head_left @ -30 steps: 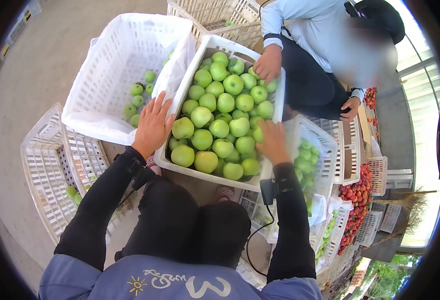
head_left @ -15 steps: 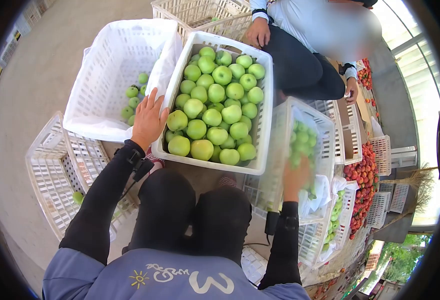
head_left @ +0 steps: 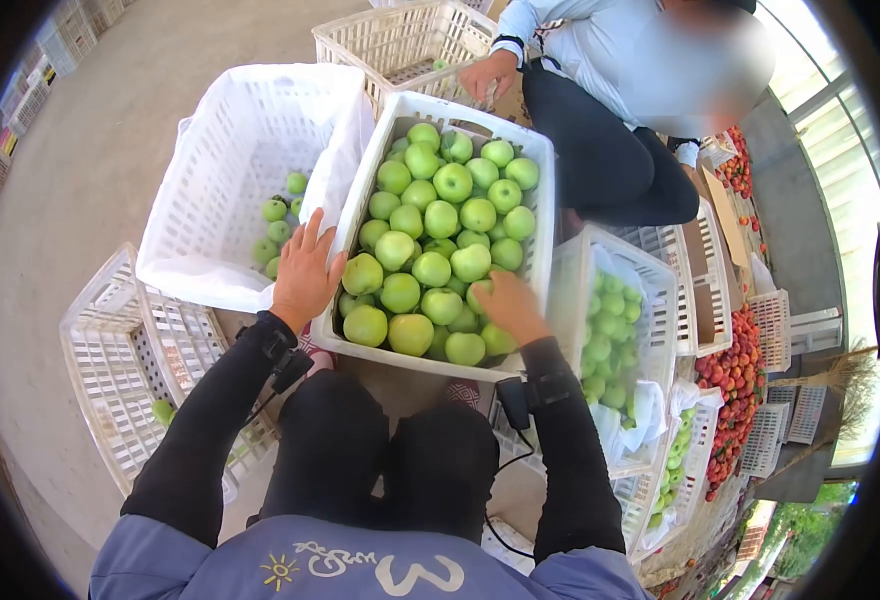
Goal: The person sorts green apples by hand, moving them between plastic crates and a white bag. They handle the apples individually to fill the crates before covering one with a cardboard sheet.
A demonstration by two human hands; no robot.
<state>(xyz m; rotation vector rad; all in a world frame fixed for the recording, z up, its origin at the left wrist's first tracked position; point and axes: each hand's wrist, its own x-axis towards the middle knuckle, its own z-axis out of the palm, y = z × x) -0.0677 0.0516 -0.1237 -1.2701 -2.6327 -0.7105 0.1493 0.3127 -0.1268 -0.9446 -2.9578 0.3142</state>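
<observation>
Green apples (head_left: 440,216) fill a white crate (head_left: 547,200) in front of my knees. My left hand (head_left: 305,270) rests with fingers spread on the crate's left edge, holding nothing. My right hand (head_left: 510,305) reaches into the crate's lower right part, its fingers on a green apple (head_left: 479,294). To the left, a white crate with a liner (head_left: 195,190) has a few green apples (head_left: 274,210) in its right part. At the right, another lined crate (head_left: 660,300) holds many green apples (head_left: 610,325).
A co-worker (head_left: 600,150) sits beyond the crates, one hand near a beige crate (head_left: 345,40). Crates (head_left: 100,370) stand at lower left. Red fruit (head_left: 735,375) is heaped at right, beside a straw broom (head_left: 845,385) and more crates.
My right hand has moved left from the right-hand crate into the middle crate of apples. My left hand stays at the edge. The co-worker's hand has moved left, and the view has shifted slightly.
</observation>
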